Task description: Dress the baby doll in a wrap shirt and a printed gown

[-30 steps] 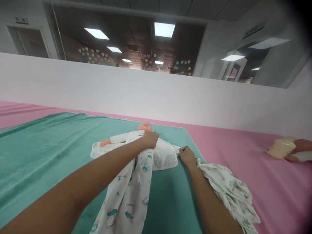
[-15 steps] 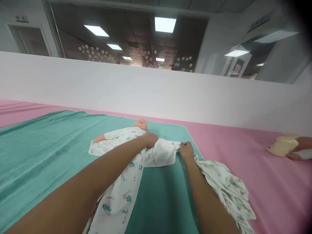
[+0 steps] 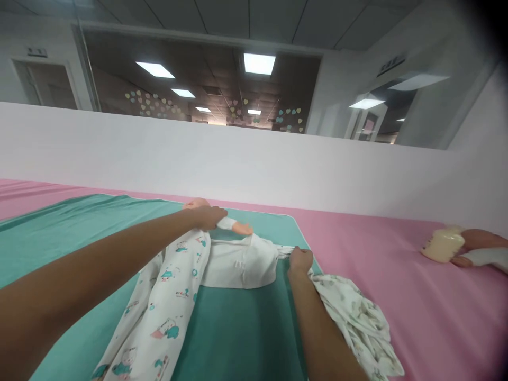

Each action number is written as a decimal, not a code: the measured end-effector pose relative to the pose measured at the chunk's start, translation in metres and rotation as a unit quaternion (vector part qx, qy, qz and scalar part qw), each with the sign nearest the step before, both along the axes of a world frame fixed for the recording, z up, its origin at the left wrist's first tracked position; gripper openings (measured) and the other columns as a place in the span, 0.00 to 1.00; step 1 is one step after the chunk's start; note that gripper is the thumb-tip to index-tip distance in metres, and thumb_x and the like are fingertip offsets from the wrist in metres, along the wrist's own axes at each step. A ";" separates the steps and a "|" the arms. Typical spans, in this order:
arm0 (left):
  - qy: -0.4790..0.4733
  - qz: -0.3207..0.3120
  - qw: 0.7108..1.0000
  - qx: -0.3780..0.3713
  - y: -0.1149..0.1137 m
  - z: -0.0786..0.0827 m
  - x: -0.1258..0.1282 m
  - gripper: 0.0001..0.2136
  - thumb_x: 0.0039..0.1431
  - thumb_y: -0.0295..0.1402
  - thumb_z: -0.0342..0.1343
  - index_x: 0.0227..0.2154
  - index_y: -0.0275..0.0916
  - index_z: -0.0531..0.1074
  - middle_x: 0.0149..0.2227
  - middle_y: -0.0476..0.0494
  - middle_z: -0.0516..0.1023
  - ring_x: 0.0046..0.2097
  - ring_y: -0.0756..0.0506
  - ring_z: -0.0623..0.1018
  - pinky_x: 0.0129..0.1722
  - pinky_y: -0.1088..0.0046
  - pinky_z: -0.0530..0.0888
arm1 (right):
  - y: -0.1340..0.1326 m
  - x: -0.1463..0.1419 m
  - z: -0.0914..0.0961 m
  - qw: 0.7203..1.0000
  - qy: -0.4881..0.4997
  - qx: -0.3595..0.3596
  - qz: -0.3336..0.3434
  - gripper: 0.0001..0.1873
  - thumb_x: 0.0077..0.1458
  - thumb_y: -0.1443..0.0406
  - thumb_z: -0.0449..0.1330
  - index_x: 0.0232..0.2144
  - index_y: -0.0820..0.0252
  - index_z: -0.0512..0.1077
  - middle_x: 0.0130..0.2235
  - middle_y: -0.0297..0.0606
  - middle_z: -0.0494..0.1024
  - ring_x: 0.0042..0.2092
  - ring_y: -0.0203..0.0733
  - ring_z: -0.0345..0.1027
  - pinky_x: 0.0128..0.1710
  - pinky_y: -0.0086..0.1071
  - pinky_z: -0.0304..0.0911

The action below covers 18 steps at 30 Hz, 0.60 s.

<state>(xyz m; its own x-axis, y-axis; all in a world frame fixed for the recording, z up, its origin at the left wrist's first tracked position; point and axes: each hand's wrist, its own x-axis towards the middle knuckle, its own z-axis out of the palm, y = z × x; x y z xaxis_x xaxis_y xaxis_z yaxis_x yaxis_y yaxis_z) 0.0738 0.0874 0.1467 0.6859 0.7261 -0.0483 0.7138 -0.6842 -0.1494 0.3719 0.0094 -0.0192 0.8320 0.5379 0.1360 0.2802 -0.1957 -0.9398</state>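
A baby doll (image 3: 197, 202) lies on its back on a green sheet (image 3: 238, 328), dressed in a white one-piece (image 3: 170, 275) printed with small figures. My left hand (image 3: 210, 217) is closed round the doll's white-sleeved upper arm near the shoulder. The doll's small hand (image 3: 243, 228) pokes out of that sleeve. An outspread white garment (image 3: 242, 262) lies partly under the doll, its inside facing up. At the far end of its sleeve, my right hand (image 3: 300, 259) pinches the printed cuff. My left arm hides much of the doll's upper body.
A crumpled white printed cloth (image 3: 357, 312) lies by my right forearm, across the sheet's edge. On the pink mat (image 3: 397, 275) at the right are a cream-coloured bottle (image 3: 442, 244) and part of another doll (image 3: 484, 241). A white low wall (image 3: 238, 166) with glass above stands behind.
My left hand has moved left, from over the white garment to the doll's upper arm. The doll's sleeved arm and hand now show beside the garment. My right hand keeps hold of the cuff.
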 end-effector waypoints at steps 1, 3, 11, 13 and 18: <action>-0.017 0.017 1.000 0.002 -0.001 0.001 -0.003 0.11 0.50 0.33 0.54 0.37 0.37 0.67 0.38 0.43 0.74 0.36 0.46 0.72 0.39 0.69 0.67 | 0.001 0.000 0.000 1.000 0.001 -0.021 -0.014 0.08 0.50 0.61 0.47 0.30 0.57 0.63 0.30 0.42 0.72 0.33 0.46 0.65 0.30 0.34 0.57; -0.056 0.059 0.997 0.009 -0.004 -0.001 -0.002 0.11 0.50 0.34 0.54 0.37 0.38 0.67 0.37 0.43 0.74 0.36 0.45 0.73 0.38 0.69 0.67 | 0.003 -0.001 0.001 0.998 -0.005 -0.062 -0.033 0.10 0.51 0.58 0.47 0.31 0.57 0.63 0.32 0.44 0.73 0.33 0.45 0.66 0.30 0.33 0.58; -0.144 0.101 0.984 0.016 -0.041 -0.043 0.066 0.18 0.54 0.42 0.49 0.45 0.39 0.65 0.47 0.37 0.71 0.47 0.39 0.71 0.43 0.62 0.68 | -0.007 -0.013 0.011 0.989 -0.069 -0.129 0.001 0.15 0.56 0.57 0.41 0.36 0.59 0.62 0.37 0.43 0.74 0.35 0.42 0.66 0.32 0.30 0.59; -0.160 0.076 0.984 0.005 -0.051 -0.046 0.061 0.17 0.54 0.42 0.49 0.45 0.41 0.65 0.48 0.41 0.70 0.48 0.41 0.70 0.44 0.64 0.68 | -0.011 -0.016 0.016 0.988 -0.084 -0.132 0.013 0.17 0.56 0.56 0.40 0.36 0.60 0.62 0.36 0.43 0.73 0.35 0.42 0.66 0.32 0.31 0.59; -0.284 0.095 0.953 0.039 -0.066 -0.052 -0.022 0.16 0.59 0.41 0.42 0.47 0.43 0.64 0.51 0.45 0.69 0.52 0.43 0.68 0.48 0.66 0.65 | -0.022 -0.043 0.033 0.981 -0.175 -0.060 0.061 0.25 0.55 0.52 0.45 0.47 0.63 0.59 0.47 0.47 0.67 0.44 0.46 0.63 0.43 0.34 0.58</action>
